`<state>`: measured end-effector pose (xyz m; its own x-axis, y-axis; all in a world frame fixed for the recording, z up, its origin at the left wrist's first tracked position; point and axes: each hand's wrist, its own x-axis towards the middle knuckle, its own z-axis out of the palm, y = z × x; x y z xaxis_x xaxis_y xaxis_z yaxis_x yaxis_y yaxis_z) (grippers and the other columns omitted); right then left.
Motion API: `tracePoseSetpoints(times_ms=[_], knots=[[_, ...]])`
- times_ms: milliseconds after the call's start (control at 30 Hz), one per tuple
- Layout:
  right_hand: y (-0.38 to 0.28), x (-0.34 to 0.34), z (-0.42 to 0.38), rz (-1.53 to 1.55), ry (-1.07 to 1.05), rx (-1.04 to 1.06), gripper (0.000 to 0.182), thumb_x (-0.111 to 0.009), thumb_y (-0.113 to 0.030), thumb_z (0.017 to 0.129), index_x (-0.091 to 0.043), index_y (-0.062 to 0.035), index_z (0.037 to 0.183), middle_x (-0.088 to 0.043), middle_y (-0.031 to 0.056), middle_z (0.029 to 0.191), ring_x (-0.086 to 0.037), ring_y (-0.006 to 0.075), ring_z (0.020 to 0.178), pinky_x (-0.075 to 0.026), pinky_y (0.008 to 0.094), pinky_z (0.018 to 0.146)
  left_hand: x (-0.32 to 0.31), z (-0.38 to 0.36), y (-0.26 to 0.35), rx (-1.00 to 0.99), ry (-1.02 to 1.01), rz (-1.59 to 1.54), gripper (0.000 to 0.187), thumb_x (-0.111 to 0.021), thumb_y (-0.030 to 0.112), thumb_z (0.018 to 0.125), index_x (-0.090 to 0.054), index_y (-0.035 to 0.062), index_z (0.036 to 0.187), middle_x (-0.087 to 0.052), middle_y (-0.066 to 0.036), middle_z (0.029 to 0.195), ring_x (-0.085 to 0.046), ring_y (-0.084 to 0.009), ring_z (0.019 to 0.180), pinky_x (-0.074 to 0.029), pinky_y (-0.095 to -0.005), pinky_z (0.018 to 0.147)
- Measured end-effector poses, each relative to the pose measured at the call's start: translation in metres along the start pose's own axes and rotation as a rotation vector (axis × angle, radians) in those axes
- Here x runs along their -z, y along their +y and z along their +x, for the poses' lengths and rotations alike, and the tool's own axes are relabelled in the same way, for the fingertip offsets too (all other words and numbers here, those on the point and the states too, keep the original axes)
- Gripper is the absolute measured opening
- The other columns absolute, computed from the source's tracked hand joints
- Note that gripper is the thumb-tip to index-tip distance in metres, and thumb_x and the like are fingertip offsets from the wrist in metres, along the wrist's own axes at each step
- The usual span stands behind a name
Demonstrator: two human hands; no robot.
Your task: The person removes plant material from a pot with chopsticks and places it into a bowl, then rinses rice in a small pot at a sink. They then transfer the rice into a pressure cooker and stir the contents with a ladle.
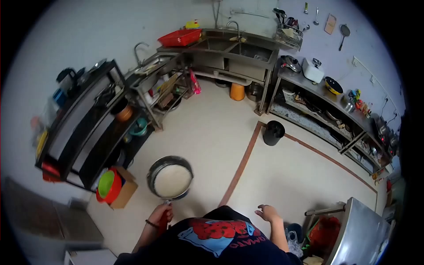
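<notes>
My left hand (161, 215) is wrapped around the handle of a dark-rimmed saucepan (152, 170), holding it out over the floor. Inside the pan is something pale and whitish (173, 180); I cannot make out whether it is liquid or grain. My right hand (267, 213) hangs apart at my other side, fingers loosely spread, with nothing in it. A metal-topped table (360, 236) stands to the right of that hand.
A black bin (274, 133) stands on the floor ahead. Dark shelves (79, 137) and a cardboard box (125, 193) with bowls line the left. Sinks (214, 43) and a red basket (180, 38) are at the back. A steel counter (320, 90) runs along the right wall.
</notes>
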<state>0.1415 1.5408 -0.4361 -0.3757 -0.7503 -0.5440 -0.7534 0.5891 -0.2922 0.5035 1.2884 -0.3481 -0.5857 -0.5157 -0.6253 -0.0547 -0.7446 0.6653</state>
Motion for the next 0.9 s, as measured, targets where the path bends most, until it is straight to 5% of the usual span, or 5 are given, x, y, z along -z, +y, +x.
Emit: tracePoseSetpoints(times_ms=[100,300,367,567,900], knots=[[0.014,0.044,0.057,0.34,0.188,-0.086,0.039,-0.053,-0.038,0.075,-0.055,-0.0069,0.099,-0.058,0.0162,0.09,-0.054,0.031,0.086,-0.042,0.0366,0.075,-0.041,0.102,0.095,0.069,-0.192,0.05,0.009,-0.047,0.015,0.076,-0.042,0.0077,0.08,-0.036,0.001,0.05,-0.037,-0.0109,0.042,-0.028,-0.0222,0.038],[0.052,0.112,0.232,0.09,0.058,-0.273,0.045,-0.051,-0.044,0.074,-0.055,-0.0082,0.101,-0.056,0.0132,0.099,-0.051,0.0282,0.095,-0.04,0.0372,0.081,-0.107,0.278,0.237,0.071,-0.448,-0.085,0.009,-0.044,0.015,0.078,-0.043,0.0078,0.082,-0.036,0.003,0.049,-0.035,-0.0089,0.041,-0.027,-0.022,0.038],[0.047,0.156,0.283,0.008,-0.08,-0.202,0.047,-0.049,-0.047,0.074,-0.054,-0.0082,0.101,-0.054,0.012,0.102,-0.05,0.0276,0.097,-0.04,0.0374,0.082,-0.116,0.31,0.272,0.118,-0.427,-0.137,0.008,-0.044,0.015,0.078,-0.044,0.0083,0.082,-0.035,0.003,0.049,-0.035,-0.009,0.041,-0.027,-0.022,0.038],[0.001,0.361,0.476,-0.001,0.202,-0.014,0.036,-0.051,-0.037,0.075,-0.054,-0.0086,0.097,-0.058,0.0144,0.089,-0.054,0.0277,0.087,-0.043,0.0376,0.074,-0.119,0.421,0.398,0.041,-0.127,0.015,0.01,-0.044,0.017,0.079,-0.04,0.0107,0.073,-0.034,0.004,0.049,-0.034,-0.0089,0.042,-0.027,-0.0215,0.041],[-0.064,0.541,0.742,0.093,0.38,0.236,0.035,-0.051,-0.036,0.076,-0.054,-0.0095,0.099,-0.056,0.0141,0.091,-0.053,0.0287,0.086,-0.043,0.0368,0.075,-0.155,0.693,0.645,0.035,-0.212,0.304,0.015,-0.044,0.016,0.076,-0.038,0.0087,0.065,-0.037,0.001,0.047,-0.038,-0.0096,0.039,-0.03,-0.0205,0.035]])
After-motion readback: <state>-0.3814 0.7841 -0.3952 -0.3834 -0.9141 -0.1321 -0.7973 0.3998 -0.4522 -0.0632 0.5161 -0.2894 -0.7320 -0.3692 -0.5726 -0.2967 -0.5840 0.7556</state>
